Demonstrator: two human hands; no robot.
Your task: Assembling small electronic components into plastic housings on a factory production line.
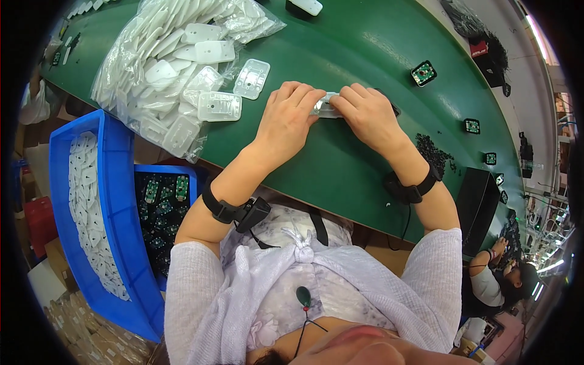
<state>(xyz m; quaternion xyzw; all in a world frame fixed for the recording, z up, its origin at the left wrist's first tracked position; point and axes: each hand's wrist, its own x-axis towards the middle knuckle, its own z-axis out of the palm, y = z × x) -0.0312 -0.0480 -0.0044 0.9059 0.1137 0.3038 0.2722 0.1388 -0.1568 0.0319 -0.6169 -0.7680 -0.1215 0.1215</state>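
A translucent plastic cover (326,108) lies between my two hands, low over the green table (340,158). My left hand (287,118) is closed on its left part, fingers curled over the top. On the other side my right hand (370,118) grips it with bent fingers. A dark edge (396,111) shows just past the right hand; most of it is hidden, so I cannot tell its kind. Left of my left hand lie two loose translucent covers (252,79), beside a clear plastic bag (146,73) spilling many white covers.
Blue bins (115,213) at the left hold white parts and dark pieces with green circuit boards (151,190). A pile of small black parts (431,152) lies right of my right hand. Several black-framed circuit boards (424,73) sit farther right. A black box (477,201) and a co-worker (490,283) are beyond.
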